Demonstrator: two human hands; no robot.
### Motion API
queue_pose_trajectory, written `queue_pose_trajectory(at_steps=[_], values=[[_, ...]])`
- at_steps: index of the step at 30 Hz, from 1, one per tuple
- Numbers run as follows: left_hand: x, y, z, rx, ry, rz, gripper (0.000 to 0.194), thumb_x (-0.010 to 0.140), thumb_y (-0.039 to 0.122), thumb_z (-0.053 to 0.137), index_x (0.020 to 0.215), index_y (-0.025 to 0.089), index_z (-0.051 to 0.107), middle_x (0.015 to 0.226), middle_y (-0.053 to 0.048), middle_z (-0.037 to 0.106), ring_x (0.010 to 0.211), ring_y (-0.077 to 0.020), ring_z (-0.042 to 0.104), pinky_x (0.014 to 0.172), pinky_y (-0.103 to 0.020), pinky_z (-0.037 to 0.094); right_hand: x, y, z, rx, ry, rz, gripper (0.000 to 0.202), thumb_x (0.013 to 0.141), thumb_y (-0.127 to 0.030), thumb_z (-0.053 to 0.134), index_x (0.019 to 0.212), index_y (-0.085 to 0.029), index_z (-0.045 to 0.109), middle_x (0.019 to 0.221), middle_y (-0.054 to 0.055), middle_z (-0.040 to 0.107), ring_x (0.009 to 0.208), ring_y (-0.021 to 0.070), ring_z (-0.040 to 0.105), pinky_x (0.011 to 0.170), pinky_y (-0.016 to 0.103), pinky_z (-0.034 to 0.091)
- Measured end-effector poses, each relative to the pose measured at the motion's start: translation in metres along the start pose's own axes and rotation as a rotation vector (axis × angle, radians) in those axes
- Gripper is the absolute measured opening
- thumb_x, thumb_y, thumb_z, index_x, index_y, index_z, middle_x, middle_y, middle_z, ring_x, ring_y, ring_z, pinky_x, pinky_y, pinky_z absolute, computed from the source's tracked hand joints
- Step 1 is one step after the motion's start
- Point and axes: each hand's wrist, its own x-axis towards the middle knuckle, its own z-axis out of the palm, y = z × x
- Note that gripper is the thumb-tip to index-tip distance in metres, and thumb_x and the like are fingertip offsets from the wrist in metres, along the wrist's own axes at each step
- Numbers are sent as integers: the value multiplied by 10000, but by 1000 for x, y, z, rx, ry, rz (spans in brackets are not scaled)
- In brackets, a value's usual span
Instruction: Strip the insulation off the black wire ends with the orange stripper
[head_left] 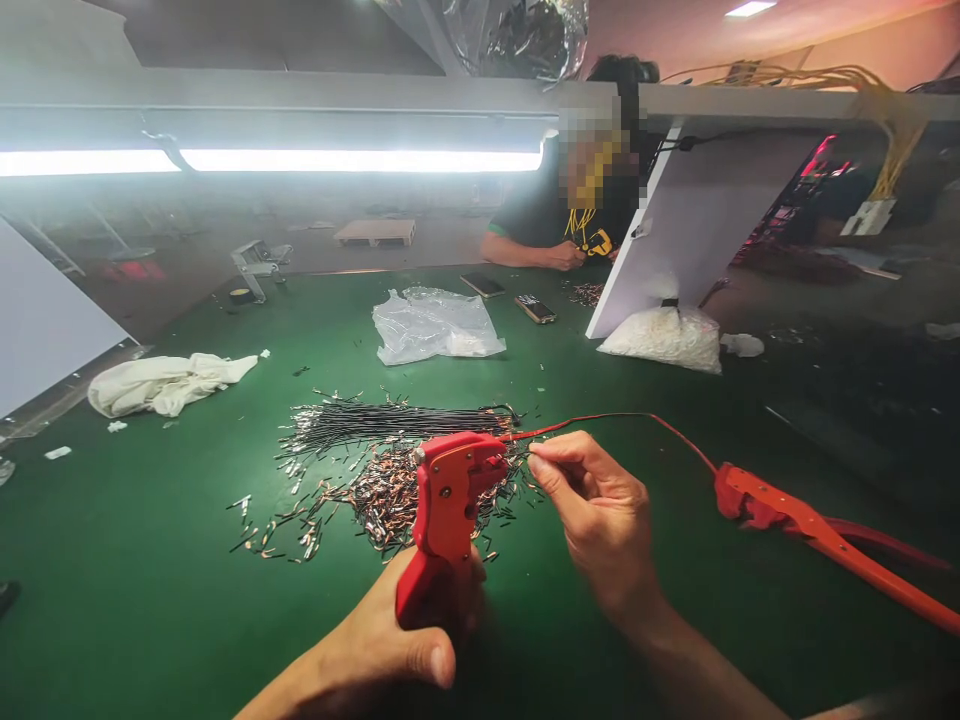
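My left hand (420,620) is wrapped round the handle of a red wire stripper (450,500), held upright with its jaws facing right. Just right of the jaws, my right hand (600,510) pinches the end of a thin black wire (531,449) between thumb and forefinger. Behind the tool lies a bundle of black wires (375,422) with bare or metal-tipped left ends. A heap of short wire scraps (382,495) spreads beneath and beside the tool, partly hidden by it.
A second red hand tool (817,530) lies at the right. Farther back are a clear plastic bag (435,325), a tied bag of white pieces (664,338), two phones (535,308) and a white cloth (169,383). Across the green table (187,620), a person (525,225) holds a yellow tool.
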Motion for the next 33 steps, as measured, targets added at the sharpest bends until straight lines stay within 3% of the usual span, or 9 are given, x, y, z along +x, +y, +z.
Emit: queue_pose_trajectory(at_steps=[5,10,12,19,24,33], values=[[-1,-2,-2,21,-15,0,698,522,651,811,942,156,556,801,-11,539,691,-111,434,594,-236,280,0,-2,4,86,-3,114,43,749,-242,710,722,-219,685,690,-26,614,642,111,525,608,229,430],[1,-4,-3,9,-12,-1,691,511,679,797,885,153,549,727,4,476,661,-114,413,589,-248,270,-1,-5,4,251,3,324,100,739,-277,716,689,-212,659,538,-77,426,500,65,339,474,187,297],[1,-3,-2,3,-23,-4,672,508,677,799,842,157,536,713,11,450,655,-111,401,588,-250,265,-2,-5,4,277,-16,380,107,726,-278,728,684,-207,659,549,-75,421,511,65,319,473,188,277],[0,-2,-2,25,-36,-11,668,514,690,787,819,156,527,722,6,446,663,-113,395,583,-250,254,-5,-8,8,142,-32,276,124,706,-294,743,680,-195,674,613,-44,568,523,67,391,478,202,289],[0,-5,-6,66,-30,-14,661,532,695,775,820,151,533,714,2,463,652,-112,403,573,-248,255,-5,-9,8,117,-42,244,114,708,-291,729,682,-192,680,570,-51,551,478,63,371,457,205,295],[1,-1,-7,143,49,13,605,586,703,737,661,153,498,592,25,405,564,-86,355,502,-240,215,-5,-12,7,134,-79,151,79,721,-266,714,685,-208,674,667,0,626,631,143,549,582,259,462]])
